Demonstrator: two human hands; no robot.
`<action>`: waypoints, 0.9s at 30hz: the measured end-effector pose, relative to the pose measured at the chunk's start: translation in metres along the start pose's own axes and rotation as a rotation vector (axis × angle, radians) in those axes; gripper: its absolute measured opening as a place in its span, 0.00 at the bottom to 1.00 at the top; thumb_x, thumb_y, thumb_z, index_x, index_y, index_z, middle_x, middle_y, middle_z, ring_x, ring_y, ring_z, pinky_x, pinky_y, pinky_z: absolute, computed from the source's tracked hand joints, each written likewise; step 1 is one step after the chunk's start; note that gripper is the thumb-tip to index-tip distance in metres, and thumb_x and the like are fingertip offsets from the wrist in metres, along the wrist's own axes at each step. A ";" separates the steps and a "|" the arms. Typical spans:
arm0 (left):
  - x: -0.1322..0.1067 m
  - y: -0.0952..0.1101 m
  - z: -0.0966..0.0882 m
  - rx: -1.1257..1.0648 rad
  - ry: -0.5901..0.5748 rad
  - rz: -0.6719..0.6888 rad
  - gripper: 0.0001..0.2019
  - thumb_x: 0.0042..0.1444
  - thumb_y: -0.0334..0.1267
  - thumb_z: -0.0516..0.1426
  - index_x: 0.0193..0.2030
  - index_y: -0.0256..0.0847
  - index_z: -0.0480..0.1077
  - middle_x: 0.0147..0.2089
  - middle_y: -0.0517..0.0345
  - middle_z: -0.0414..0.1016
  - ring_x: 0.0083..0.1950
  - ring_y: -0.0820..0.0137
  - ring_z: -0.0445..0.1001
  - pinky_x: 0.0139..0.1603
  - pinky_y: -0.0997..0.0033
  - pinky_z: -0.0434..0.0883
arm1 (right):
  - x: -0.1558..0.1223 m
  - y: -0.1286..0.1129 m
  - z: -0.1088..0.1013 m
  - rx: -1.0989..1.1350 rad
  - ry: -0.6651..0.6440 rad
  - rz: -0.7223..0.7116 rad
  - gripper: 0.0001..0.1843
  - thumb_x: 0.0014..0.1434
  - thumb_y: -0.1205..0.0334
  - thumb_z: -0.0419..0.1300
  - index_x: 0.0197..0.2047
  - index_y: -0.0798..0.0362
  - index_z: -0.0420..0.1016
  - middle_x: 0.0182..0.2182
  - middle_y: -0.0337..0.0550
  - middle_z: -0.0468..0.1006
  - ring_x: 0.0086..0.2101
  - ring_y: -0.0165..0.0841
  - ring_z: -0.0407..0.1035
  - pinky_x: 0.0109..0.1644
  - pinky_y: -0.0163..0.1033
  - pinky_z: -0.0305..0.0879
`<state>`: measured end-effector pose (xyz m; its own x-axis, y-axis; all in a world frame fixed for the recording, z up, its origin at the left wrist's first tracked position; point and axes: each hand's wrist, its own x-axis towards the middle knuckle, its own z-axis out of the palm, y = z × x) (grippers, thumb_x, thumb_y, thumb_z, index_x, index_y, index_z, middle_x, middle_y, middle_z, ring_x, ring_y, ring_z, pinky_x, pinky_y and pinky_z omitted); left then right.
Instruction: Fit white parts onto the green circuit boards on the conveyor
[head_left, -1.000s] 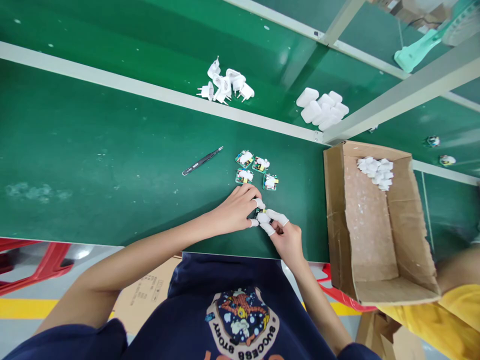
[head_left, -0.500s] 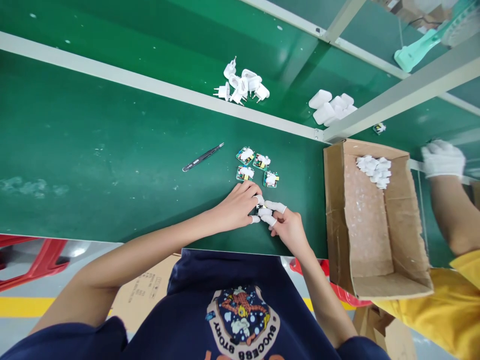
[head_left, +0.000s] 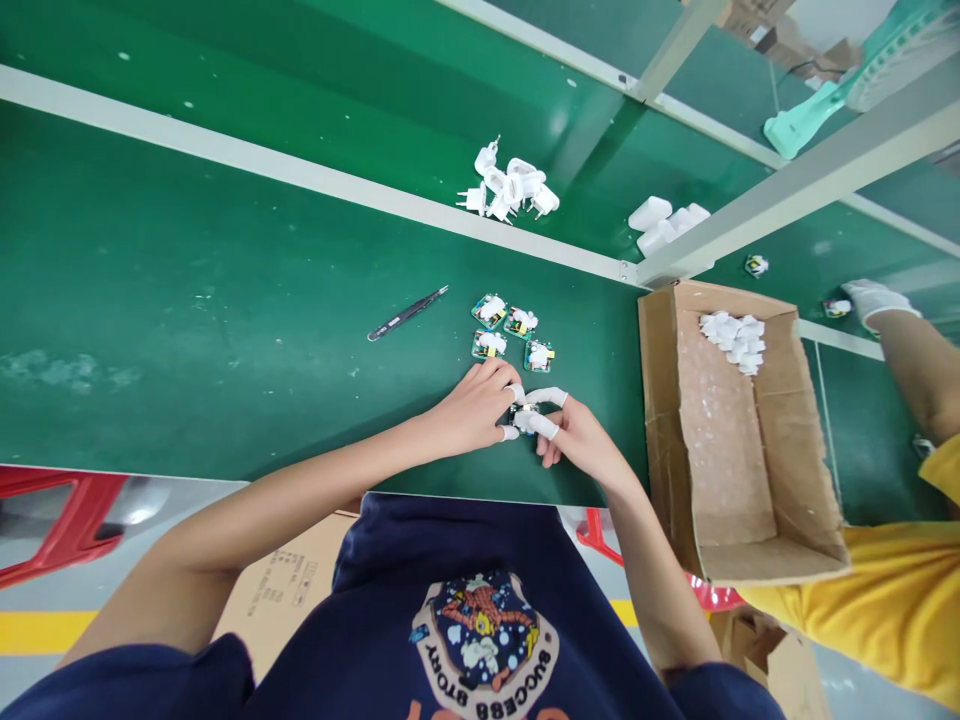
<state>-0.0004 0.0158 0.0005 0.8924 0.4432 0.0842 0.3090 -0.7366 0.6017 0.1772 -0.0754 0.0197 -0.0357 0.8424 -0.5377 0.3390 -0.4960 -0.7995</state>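
My left hand and my right hand meet over the green table, fingertips in white finger cots. Together they pinch a small circuit board part between them; most of it is hidden by the fingers. Just beyond the hands lie several small green circuit boards with white parts. Black tweezers lie to the left of those boards.
An open cardboard box with white bits in its far corner stands at the right. White plug pieces and white casings lie on the belt beyond a rail. A co-worker's gloved hand reaches in at far right.
My hands stay together on the small part, the right fingers shifting slightly. The co-worker's gloved hand came into view at the right and moved farther off. The plug pieces drifted right.
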 end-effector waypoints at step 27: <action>-0.004 -0.002 0.002 -0.009 0.053 0.020 0.11 0.51 0.34 0.61 0.40 0.36 0.67 0.49 0.50 0.65 0.55 0.59 0.60 0.54 0.58 0.64 | 0.005 -0.011 0.005 -0.341 0.079 0.029 0.14 0.57 0.57 0.55 0.45 0.52 0.62 0.15 0.30 0.72 0.12 0.30 0.65 0.17 0.31 0.60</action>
<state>-0.0035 0.0147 -0.0029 0.8797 0.4549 0.1386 0.2876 -0.7410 0.6068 0.1685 -0.0665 0.0249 0.0471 0.8493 -0.5258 0.6338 -0.4323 -0.6414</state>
